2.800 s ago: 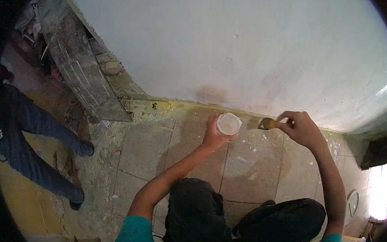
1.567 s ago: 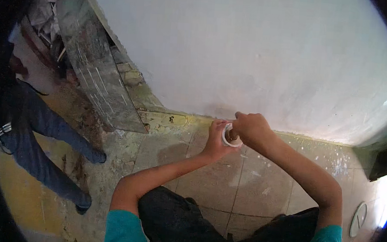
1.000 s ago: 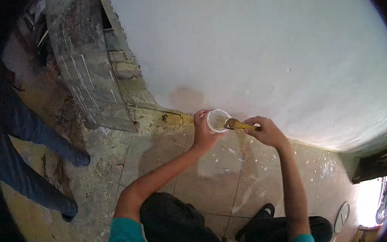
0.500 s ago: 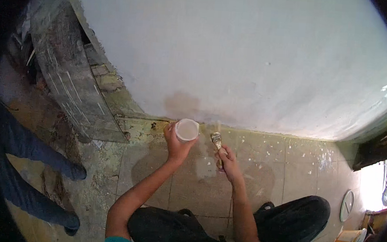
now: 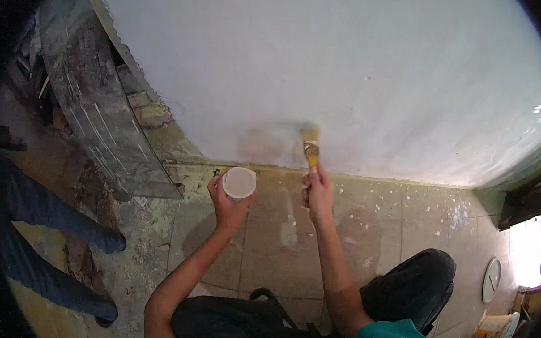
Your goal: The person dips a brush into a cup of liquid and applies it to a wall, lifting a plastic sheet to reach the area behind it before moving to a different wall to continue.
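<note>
My left hand [image 5: 230,207] is wrapped round a small whitish cup [image 5: 239,182] with pale contents, held low beside the foot of the wall. My right hand [image 5: 320,194] grips the handle of a paintbrush [image 5: 311,150]. The brush's bristles point up and lie against or just in front of the lower part of the white wall [image 5: 362,94]; touching cannot be told for certain. To the left of the brush, a brownish patch [image 5: 259,143] shows on the wall.
Paint specks dot the tiled floor [image 5: 415,240]. A worn grey board [image 5: 95,102] leans at the left, near another person's legs [image 5: 63,209]. At the right lie a round clock-like disc [image 5: 491,280], a tipped bucket [image 5: 497,331] and a dark wooden edge [image 5: 529,200].
My right hand has lifted the paintbrush from above the floor up to the wall. My left hand, still round the cup, has shifted slightly left.
</note>
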